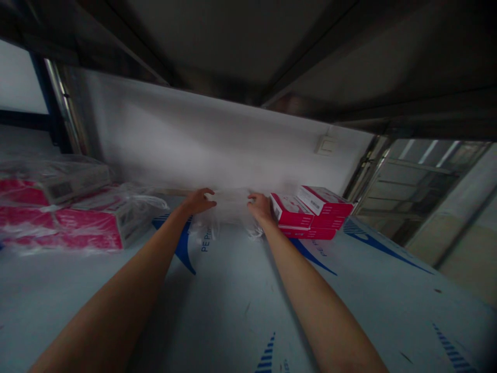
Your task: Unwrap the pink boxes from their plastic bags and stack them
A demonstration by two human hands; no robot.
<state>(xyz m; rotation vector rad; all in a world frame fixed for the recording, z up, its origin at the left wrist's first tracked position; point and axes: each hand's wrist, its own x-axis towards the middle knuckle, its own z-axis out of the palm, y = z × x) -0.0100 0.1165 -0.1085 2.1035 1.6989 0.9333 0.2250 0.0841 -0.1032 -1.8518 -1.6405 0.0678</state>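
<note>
The fingers of my left hand curve over the near side of a bunched clear plastic wrap, their tips pressed into its folds. The fingers of my right hand curl in against its other side, so the wrap sits between my two hands, which are close together but not touching. Both hands look narrowly closed on the plastic, though I cannot tell how firmly either one grips it. The loose wrap sags onto the shelf deck, which is covered in pale film with blue print and the letters "PE".

Just beside my right hand, a stack of red-and-white boxes sits on the deck, with two boxes on top and another beneath them. Farther along to my left, more red-and-white boxes lie inside loose, shiny plastic wrapping, well apart from my left hand.

Behind the hands rises a white wall with a small pale wall plate near the right-hand stack. A dark shelf underside spans overhead. A metal upright stands at the far left, and a glazed opening shows at the right.
</note>
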